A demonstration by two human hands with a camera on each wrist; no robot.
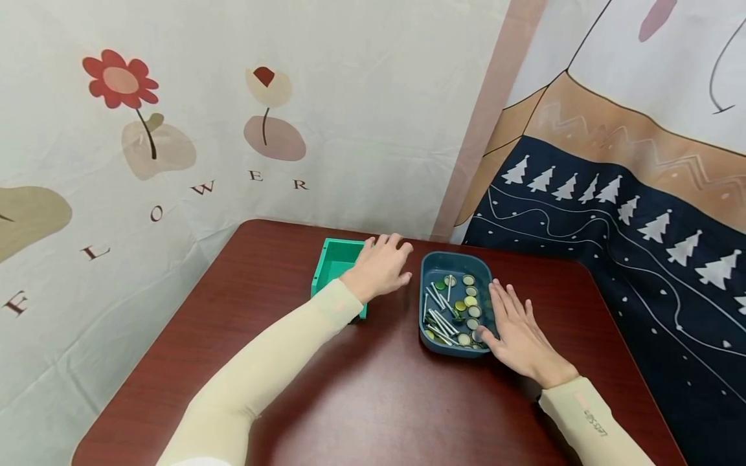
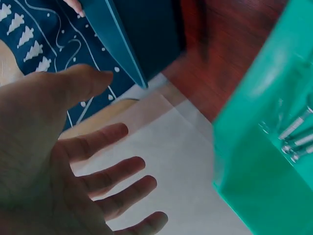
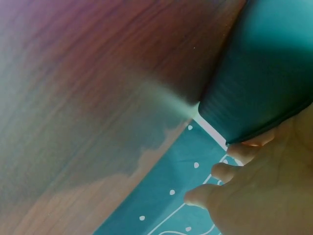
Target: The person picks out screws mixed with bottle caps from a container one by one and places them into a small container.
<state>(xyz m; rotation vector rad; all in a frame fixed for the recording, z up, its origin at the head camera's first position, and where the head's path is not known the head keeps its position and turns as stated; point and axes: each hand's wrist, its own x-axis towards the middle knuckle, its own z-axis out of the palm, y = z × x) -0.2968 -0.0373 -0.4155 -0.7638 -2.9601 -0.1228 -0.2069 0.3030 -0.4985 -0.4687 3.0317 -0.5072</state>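
A dark blue tray holds several long silver screws and round bottle caps. My right hand rests along the tray's right side, fingers stretched out and thumb over the rim. In the right wrist view its fingers lie against the tray's outer wall. To the left stands a green bin, partly covered by my left hand. That hand hovers between bin and tray with fingers spread, holding nothing. In the left wrist view a few screws lie inside the green bin.
Both containers stand towards the far edge of a reddish-brown table. Behind it hangs a pale cloth with printed flowers. A dark blue cloth with white trees hangs at the right.
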